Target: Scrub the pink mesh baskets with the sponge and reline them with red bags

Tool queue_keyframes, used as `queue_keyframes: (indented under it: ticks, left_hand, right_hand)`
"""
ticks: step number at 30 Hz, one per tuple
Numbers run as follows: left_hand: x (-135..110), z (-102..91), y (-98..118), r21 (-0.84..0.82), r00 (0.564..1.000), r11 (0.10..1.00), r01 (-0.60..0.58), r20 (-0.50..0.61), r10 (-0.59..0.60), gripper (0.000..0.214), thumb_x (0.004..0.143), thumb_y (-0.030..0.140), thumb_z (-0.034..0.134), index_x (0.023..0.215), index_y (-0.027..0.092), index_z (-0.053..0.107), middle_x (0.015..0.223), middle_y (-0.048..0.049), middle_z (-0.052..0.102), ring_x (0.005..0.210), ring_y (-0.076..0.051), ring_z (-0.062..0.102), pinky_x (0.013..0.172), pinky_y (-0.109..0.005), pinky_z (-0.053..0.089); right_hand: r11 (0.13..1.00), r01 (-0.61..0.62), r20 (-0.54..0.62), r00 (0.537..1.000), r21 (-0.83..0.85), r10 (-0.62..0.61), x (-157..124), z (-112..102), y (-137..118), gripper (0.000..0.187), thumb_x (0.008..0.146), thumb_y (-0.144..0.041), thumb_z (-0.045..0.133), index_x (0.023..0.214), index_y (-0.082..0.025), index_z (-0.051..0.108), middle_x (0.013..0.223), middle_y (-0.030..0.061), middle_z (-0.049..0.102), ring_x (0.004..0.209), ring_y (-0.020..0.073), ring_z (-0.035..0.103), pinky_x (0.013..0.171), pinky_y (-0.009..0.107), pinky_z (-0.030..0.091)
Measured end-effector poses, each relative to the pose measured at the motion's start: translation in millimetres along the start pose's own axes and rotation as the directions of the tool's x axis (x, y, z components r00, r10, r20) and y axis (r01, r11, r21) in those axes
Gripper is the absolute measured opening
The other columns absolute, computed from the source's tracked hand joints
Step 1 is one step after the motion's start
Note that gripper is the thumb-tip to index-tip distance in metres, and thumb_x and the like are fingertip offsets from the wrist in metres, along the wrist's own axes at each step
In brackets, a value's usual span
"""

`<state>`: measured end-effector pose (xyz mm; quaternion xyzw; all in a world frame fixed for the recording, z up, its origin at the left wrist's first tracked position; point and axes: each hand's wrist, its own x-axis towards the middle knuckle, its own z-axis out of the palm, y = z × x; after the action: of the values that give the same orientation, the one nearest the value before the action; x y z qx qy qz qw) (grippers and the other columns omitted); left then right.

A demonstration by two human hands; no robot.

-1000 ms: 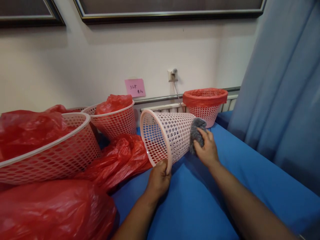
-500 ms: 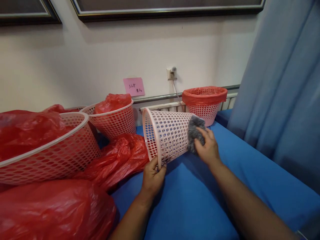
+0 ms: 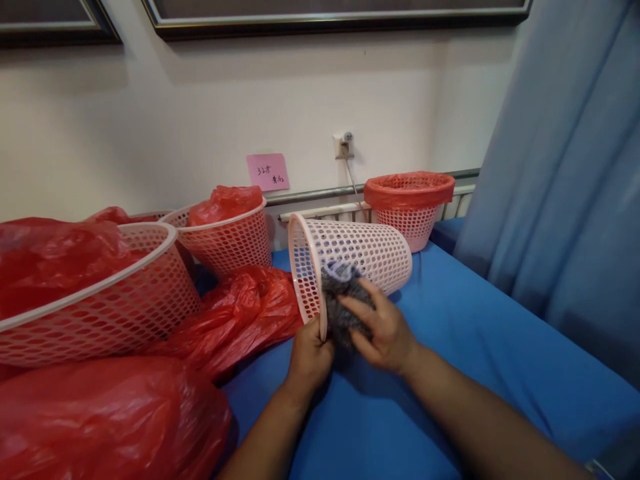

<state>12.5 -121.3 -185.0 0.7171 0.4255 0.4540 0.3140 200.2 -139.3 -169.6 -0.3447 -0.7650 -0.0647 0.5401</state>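
Observation:
A pink perforated plastic basket point(image 3: 360, 253) lies on its side on the blue surface point(image 3: 480, 347), its open mouth facing left toward me. My left hand point(image 3: 310, 353) grips the lower part of its rim, fingers closed. My right hand point(image 3: 383, 330) presses a fuzzy grey cloth point(image 3: 340, 300) against the basket's side wall near the rim, fingers wrapped over the cloth.
Left of the basket lie loose red plastic bags point(image 3: 240, 317) and two more mesh baskets point(image 3: 100, 300) holding red bags. Another basket lined in red point(image 3: 409, 203) stands at the back by the wall. A blue curtain point(image 3: 565, 173) hangs at the right.
My right hand slid the grey cloth from the basket's base end along the wall to the rim end. The basket rolled a little; the left hand kept its hold on the rim.

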Motion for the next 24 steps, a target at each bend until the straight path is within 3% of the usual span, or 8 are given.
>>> queue_keyframes:
  ticks: [2,5,7,10,13,16,20,24]
  left_hand:
    - [2,-0.3,-4,0.012,1.000,1.000,0.014,0.001,-0.014,0.022,0.074,0.011,0.054,0.085,0.017,0.073,0.080,-0.0025,0.071,0.077,-0.021,0.066,0.076,-0.030,0.054]
    - [3,-0.4,-11,0.098,1.000,0.995,0.017,0.021,-0.020,0.029,0.073,0.009,0.052,0.090,0.017,0.075,0.083,-0.0033,0.073,0.079,-0.021,0.067,0.078,-0.031,0.055]
    - [3,-0.4,-13,0.157,0.999,0.988,-0.009,0.053,0.001,0.035,0.072,0.006,0.050,0.093,0.018,0.076,0.085,-0.0038,0.073,0.081,-0.022,0.068,0.081,-0.033,0.055]
    - [4,-0.9,-10,0.205,0.994,0.977,-0.054,0.100,0.034,0.043,0.069,0.003,0.049,0.098,0.019,0.076,0.091,-0.0053,0.075,0.089,-0.024,0.070,0.092,-0.037,0.054]
    - [5,-1.1,1,0.218,0.993,0.975,-0.048,0.114,0.023,0.039,0.071,0.004,0.052,0.096,0.020,0.076,0.092,-0.0058,0.077,0.091,-0.024,0.071,0.093,-0.038,0.055]
    - [3,-0.2,13,0.113,0.992,0.994,-0.002,0.124,-0.012,0.024,0.078,0.012,0.058,0.093,0.020,0.075,0.089,-0.0040,0.077,0.082,-0.022,0.071,0.083,-0.033,0.057]
    - [-1,-0.3,25,-0.083,0.998,0.996,0.016,-0.059,-0.021,0.024,0.081,0.026,0.066,0.102,0.018,0.075,0.091,-0.0040,0.078,0.081,-0.022,0.071,0.077,-0.030,0.056]
    - [-1,-4.4,25,-0.096,0.995,0.995,0.029,-0.089,-0.037,0.028,0.082,0.026,0.062,0.103,0.016,0.077,0.096,-0.0053,0.079,0.090,-0.024,0.072,0.084,-0.033,0.056]
  right_hand:
    - [0.955,-0.290,-0.149,0.949,-0.066,0.278,1,-8,37,0.050,0.090,-0.026,0.055,0.139,-0.020,0.062,0.150,0.0155,0.048,0.141,0.0317,0.050,0.116,0.051,0.047]
    - [0.653,-0.756,-0.282,0.639,-0.056,0.716,2,-23,99,0.051,0.084,-0.031,0.056,0.131,-0.016,0.068,0.130,0.0168,0.062,0.125,0.0339,0.061,0.112,0.056,0.048]
    - [0.565,-0.824,-0.295,0.552,-0.048,0.780,3,-28,116,0.051,0.082,-0.031,0.057,0.129,-0.015,0.068,0.122,0.0174,0.065,0.119,0.0350,0.064,0.110,0.060,0.049]
    - [0.736,-0.669,-0.285,0.728,-0.098,0.624,4,-24,90,0.053,0.085,-0.029,0.058,0.137,-0.017,0.064,0.141,0.0183,0.055,0.132,0.0350,0.056,0.114,0.058,0.046]
    - [0.969,-0.212,-0.109,0.974,-0.128,0.199,5,-14,30,0.055,0.089,-0.023,0.058,0.144,-0.022,0.058,0.157,0.0153,0.038,0.143,0.0338,0.048,0.114,0.053,0.049]
    - [0.997,0.062,0.002,0.998,-0.036,-0.062,5,-10,-15,0.057,0.089,-0.020,0.059,0.146,-0.023,0.055,0.157,0.0159,0.036,0.138,0.0328,0.053,0.108,0.050,0.054]
    - [0.993,0.115,0.015,0.993,0.006,-0.115,5,-10,-13,0.053,0.085,-0.017,0.060,0.138,-0.020,0.059,0.152,0.0164,0.044,0.133,0.0309,0.057,0.105,0.047,0.057]
    - [0.946,-0.310,-0.239,0.930,-0.098,0.280,6,-20,49,0.047,0.084,-0.023,0.058,0.129,-0.022,0.067,0.143,0.0146,0.055,0.134,0.0323,0.055,0.113,0.053,0.050]
